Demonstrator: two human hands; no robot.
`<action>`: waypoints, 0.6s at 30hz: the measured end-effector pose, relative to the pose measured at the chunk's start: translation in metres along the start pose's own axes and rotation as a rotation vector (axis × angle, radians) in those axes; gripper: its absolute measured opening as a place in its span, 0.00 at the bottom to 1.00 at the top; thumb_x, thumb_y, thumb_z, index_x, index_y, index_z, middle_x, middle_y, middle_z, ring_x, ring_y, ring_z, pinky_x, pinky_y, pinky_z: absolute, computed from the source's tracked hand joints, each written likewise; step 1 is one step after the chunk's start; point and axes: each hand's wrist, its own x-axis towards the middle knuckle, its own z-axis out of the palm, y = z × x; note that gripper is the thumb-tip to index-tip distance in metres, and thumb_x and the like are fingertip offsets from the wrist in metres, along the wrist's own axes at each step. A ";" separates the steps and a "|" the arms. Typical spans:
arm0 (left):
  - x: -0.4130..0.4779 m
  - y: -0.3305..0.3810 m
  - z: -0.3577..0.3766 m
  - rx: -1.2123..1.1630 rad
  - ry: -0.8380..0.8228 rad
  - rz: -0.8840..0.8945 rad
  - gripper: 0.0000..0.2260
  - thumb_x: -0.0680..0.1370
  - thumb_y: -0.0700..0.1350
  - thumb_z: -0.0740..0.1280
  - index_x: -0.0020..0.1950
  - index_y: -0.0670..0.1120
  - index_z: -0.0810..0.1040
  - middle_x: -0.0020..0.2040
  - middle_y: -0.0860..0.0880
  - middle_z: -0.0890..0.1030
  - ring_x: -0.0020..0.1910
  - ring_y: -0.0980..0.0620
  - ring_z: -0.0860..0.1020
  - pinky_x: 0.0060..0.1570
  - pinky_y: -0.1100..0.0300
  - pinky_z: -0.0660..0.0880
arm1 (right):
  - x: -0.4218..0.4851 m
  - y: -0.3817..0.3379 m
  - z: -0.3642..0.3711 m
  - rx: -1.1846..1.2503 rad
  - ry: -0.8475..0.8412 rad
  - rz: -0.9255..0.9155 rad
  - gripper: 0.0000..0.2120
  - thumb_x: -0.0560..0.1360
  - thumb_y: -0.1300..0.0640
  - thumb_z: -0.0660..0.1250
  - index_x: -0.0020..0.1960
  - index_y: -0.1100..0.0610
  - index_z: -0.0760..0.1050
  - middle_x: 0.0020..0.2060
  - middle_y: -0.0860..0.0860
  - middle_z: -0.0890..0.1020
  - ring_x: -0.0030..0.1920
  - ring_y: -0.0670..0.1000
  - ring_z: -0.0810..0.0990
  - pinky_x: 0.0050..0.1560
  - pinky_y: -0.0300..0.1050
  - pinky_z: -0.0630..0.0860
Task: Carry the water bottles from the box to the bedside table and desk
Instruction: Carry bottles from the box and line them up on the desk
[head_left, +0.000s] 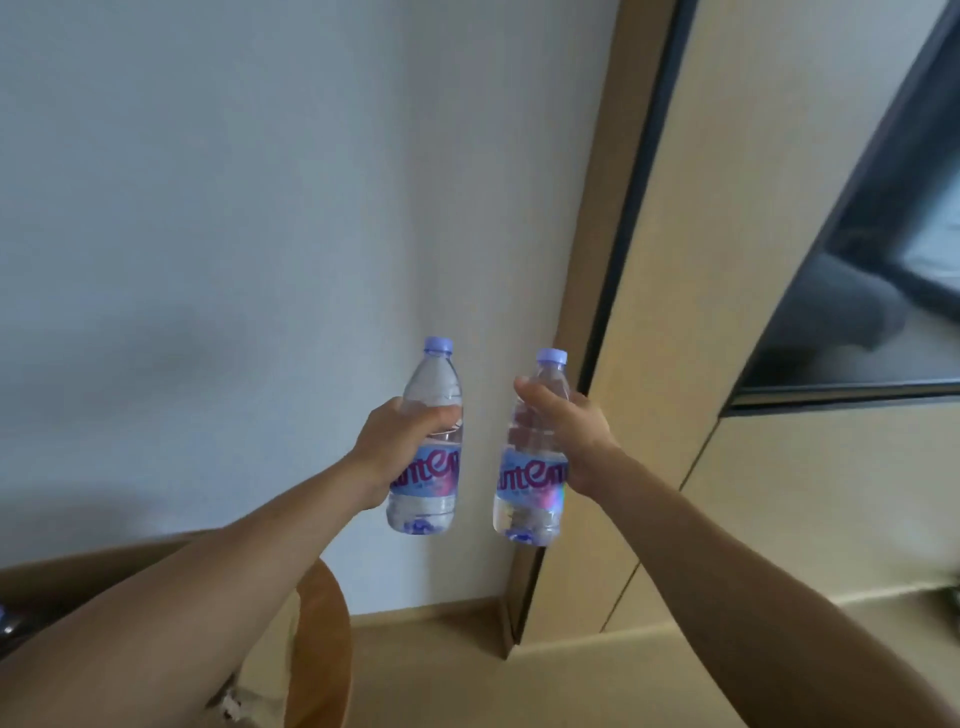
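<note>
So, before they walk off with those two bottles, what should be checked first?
1. Left hand wrapped round left bottle: ok.
2. Right hand wrapped round right bottle: ok.
3. Left cap and right cap in place: ok.
4. Bottles upright and apart: ok.
5. Drop-off spot in sight: cannot tell; only a round wooden top shows at lower left.

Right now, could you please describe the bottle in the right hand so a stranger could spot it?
Start at the tan wooden panel right of the pale wall. Just left of it, the right hand grips a clear, lilac-capped water bottle. Unlike the twin bottle in the left hand, its label shows a rainbow glint.
</note>
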 end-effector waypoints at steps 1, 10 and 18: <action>0.000 0.002 0.019 -0.011 -0.046 -0.004 0.22 0.65 0.57 0.72 0.52 0.44 0.80 0.44 0.42 0.86 0.42 0.42 0.85 0.48 0.47 0.82 | -0.008 -0.003 -0.021 0.026 0.043 -0.005 0.15 0.70 0.52 0.78 0.50 0.59 0.79 0.39 0.56 0.82 0.39 0.57 0.83 0.46 0.52 0.82; -0.006 0.039 0.240 -0.027 -0.510 0.048 0.24 0.65 0.54 0.78 0.52 0.37 0.82 0.43 0.38 0.85 0.40 0.40 0.84 0.45 0.49 0.80 | -0.092 -0.030 -0.221 0.133 0.421 -0.119 0.12 0.71 0.56 0.77 0.49 0.60 0.78 0.39 0.57 0.81 0.41 0.58 0.82 0.43 0.48 0.82; -0.040 0.071 0.457 0.012 -0.759 0.094 0.25 0.68 0.55 0.76 0.58 0.40 0.79 0.44 0.41 0.85 0.40 0.43 0.84 0.43 0.51 0.80 | -0.167 -0.061 -0.412 0.188 0.643 -0.196 0.12 0.71 0.56 0.77 0.49 0.60 0.78 0.39 0.58 0.80 0.42 0.58 0.81 0.43 0.48 0.82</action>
